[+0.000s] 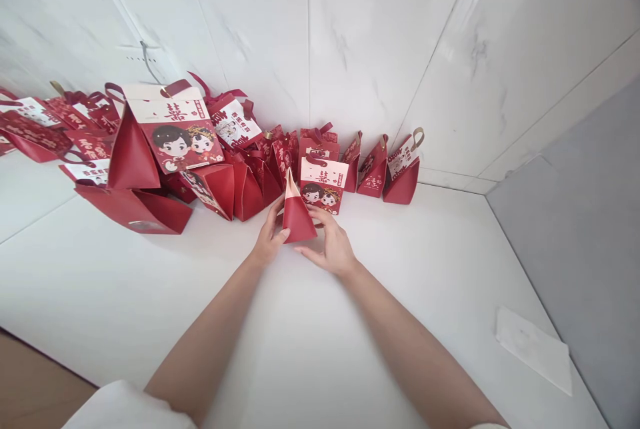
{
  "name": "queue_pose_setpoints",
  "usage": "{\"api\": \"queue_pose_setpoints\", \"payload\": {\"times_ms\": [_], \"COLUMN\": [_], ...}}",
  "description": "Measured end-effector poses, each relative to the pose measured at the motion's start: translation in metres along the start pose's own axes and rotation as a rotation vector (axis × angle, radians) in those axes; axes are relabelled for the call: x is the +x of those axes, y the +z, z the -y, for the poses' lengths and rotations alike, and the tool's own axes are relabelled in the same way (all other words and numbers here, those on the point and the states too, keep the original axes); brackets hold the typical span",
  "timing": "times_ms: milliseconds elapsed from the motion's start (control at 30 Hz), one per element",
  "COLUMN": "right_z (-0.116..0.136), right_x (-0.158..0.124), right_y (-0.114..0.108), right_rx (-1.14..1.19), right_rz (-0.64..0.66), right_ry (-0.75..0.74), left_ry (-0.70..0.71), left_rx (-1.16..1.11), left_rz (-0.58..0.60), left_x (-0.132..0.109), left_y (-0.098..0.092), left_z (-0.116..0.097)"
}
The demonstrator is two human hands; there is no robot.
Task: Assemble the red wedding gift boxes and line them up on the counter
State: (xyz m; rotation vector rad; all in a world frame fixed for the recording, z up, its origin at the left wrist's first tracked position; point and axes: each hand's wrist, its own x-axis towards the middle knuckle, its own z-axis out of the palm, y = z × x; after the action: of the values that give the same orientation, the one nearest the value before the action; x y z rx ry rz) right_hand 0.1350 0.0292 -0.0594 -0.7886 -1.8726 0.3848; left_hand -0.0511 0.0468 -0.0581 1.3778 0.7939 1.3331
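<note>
At frame centre, I see the small red gift box point(298, 219) standing on the white surface point(300, 349), cream tip up. The left hand point(267, 242) and right hand point(334, 249) clasp its sides, fingers pressed on the card. A cartoon-printed box point(323, 182) stands just behind. Open room lies lower centre. The surface's right edge meets grey floor point(590, 229), where a white sheet point(534, 349) lies. The pile of red boxes point(165, 149) is cut off upper left.

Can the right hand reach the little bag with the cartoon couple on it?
Probably yes: the small cartoon-couple bag stands just behind the right hand, nothing between, though it holds the red triangular box.
</note>
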Motion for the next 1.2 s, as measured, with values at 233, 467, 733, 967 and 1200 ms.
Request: {"api": "queue_pose_setpoints", "payload": {"times_ms": [233, 467, 733, 967, 1200], "right_z": [-0.01, -0.01, -0.007, -0.008, 0.001], "right_x": [-0.001, 0.002, 0.002, 0.004, 0.005], "right_y": [0.005, 0.003, 0.0, 0.002, -0.006], "right_rx": [0.247, 0.453, 0.594, 0.582, 0.325], "right_rz": [0.026, 0.193, 0.188, 0.176, 0.272], "right_ry": [0.413, 0.379, 0.516, 0.551, 0.388], "left_ry": [-0.251, -0.307, -0.371, -0.405, -0.5], "left_rx": [-0.49, -0.353, -0.404, -0.375, -0.482], "left_rz": [-0.233, -0.521, -0.304, -0.361, -0.376], "left_x": [0.002, 0.006, 0.001, 0.003, 0.005], "left_y": [0.01, 0.001, 0.006, 0.009, 0.003], "left_z": [-0.008, -0.007, -0.012, -0.009, -0.02]}}
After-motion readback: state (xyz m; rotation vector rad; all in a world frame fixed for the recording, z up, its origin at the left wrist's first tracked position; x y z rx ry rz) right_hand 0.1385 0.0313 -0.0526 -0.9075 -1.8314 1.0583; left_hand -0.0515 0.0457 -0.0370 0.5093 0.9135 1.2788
